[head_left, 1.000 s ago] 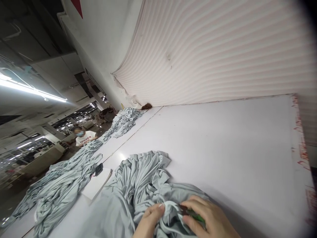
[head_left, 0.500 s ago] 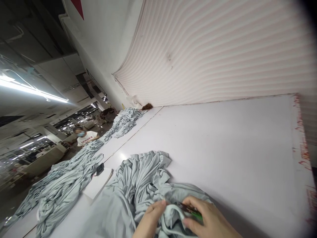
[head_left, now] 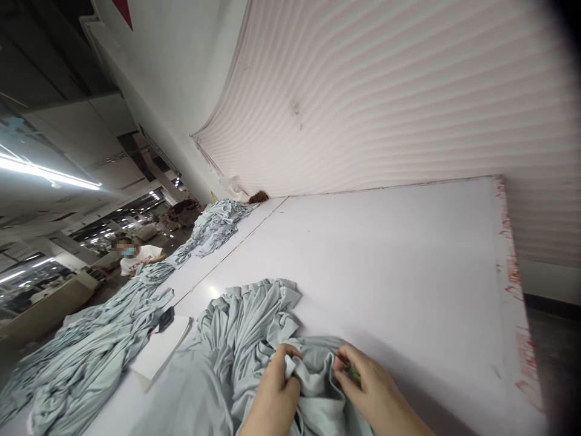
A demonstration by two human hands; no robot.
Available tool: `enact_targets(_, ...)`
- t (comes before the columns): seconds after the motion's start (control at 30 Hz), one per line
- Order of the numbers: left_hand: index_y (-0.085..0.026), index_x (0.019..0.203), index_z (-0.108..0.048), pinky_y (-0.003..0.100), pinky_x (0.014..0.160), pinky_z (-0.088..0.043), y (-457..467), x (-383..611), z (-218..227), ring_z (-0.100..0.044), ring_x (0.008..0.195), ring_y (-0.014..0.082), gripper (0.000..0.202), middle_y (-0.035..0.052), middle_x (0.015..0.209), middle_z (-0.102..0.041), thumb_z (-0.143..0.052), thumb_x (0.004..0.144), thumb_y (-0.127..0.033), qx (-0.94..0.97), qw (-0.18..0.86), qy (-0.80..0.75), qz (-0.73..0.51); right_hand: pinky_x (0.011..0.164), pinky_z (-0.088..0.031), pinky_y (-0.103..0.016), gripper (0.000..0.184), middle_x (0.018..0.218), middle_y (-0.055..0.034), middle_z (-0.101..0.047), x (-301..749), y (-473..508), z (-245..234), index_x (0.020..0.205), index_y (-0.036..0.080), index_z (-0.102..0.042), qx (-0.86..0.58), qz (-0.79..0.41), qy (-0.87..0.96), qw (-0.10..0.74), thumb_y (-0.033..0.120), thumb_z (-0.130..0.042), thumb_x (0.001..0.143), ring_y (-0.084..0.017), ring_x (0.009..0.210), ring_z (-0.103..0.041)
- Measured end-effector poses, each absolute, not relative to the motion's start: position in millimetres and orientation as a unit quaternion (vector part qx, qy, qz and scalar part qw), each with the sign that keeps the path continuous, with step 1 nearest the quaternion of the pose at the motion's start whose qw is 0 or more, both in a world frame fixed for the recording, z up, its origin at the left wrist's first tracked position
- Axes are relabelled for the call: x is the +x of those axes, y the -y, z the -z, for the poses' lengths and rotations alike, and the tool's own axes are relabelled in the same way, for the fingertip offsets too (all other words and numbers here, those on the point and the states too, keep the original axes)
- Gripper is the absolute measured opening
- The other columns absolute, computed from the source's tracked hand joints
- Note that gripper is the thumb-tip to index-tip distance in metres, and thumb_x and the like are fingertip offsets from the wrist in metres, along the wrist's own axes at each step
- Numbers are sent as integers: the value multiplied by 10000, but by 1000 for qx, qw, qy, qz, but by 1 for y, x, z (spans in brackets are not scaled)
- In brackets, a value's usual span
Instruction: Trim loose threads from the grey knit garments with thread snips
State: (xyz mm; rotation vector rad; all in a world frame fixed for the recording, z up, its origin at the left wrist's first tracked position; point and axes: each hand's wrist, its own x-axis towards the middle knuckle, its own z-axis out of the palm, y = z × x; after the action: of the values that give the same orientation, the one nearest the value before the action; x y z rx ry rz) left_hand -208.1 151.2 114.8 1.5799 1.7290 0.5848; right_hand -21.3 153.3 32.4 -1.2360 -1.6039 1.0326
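A pale grey-green garment (head_left: 318, 381) lies bunched at the table's near edge, its folds raised between my hands. My left hand (head_left: 279, 387) is closed, pinching an edge of the cloth between thumb and fingers. Opposite it, my right hand (head_left: 363, 381) grips small thread snips (head_left: 354, 373), of which a green part shows in the palm. The right fingertips also touch the raised fabric edge; whether they pinch it I cannot tell. More gathered cloth (head_left: 245, 321) of the same colour spreads ahead and to the left of both hands.
A white table (head_left: 385, 260) runs to a striped sheet (head_left: 363, 109) behind it. Left lie a paper pad (head_left: 161, 351), a small black object (head_left: 166, 318) and a long heap of similar cloth (head_left: 104, 345). A masked person (head_left: 140, 257) is beyond the heap.
My left hand has risen slightly and now pinches the cloth edge higher up. The fabric between my hands has been lifted and reshaped. The camera view has turned a little to the right.
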Motion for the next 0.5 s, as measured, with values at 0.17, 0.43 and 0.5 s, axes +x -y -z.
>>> enact_targets(0.17, -197, 1074, -538, 236, 526, -221, -146, -211, -126, -265, 516, 93, 472, -113, 530, -360, -562, 603, -170, 567, 467, -656, -174, 785, -461, -291, 160, 960, 1, -650, -28, -159, -38, 920, 259, -504, -491, -421, 641, 413, 234, -569, 776, -200, 905, -635)
enact_targets(0.43, -188, 761, -695, 294, 661, -385, -149, -229, -121, -542, 659, 194, 235, -2, 639, -581, -647, 713, -412, 615, 304, -716, -129, 670, -444, -220, 93, 782, 45, -610, -29, -165, -50, 816, 249, -455, -443, -442, 651, 430, 194, -425, 884, -138, 719, -592)
enact_targets(0.5, -196, 827, -682, 306, 717, -432, -148, -237, -114, -587, 735, 212, 346, 12, 719, -635, -577, 784, -522, 581, 382, -685, -219, 665, -451, -214, 98, 777, 44, -594, -24, -160, -53, 820, 249, -449, -426, -447, 655, 434, 198, -407, 893, -136, 711, -583)
